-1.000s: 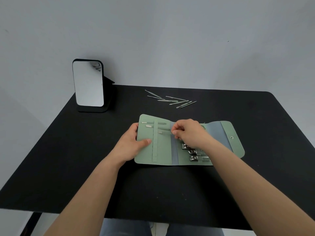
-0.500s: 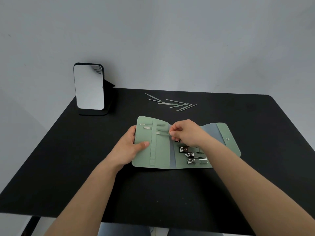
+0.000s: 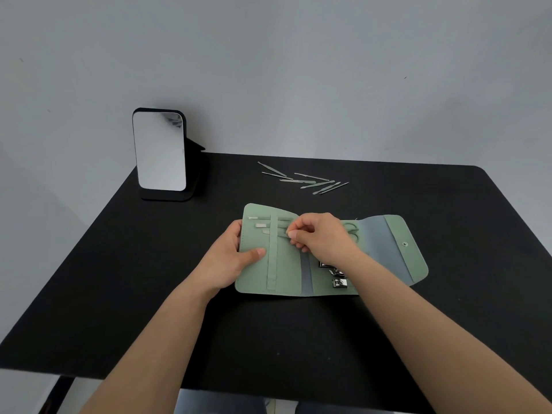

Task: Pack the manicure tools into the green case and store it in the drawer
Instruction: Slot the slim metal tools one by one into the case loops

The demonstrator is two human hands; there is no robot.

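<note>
The green case lies open and flat on the black table, its snap flap spread to the right. My left hand grips the case's left edge, thumb pressed on the inside panel. My right hand pinches the end of a thin metal tool that passes under the vertical strap; two other tool tips show left of the strap. Nail clippers sit in the case's middle panel, partly hidden by my right wrist. Several loose metal tools lie beyond the case.
A small standing mirror on a black base is at the table's back left. A grey wall rises behind the table. The table's near edge runs just above my lap.
My right hand has pushed the thin tool leftward under the strap. The view has shifted slightly; the case and my left hand hold their place.
</note>
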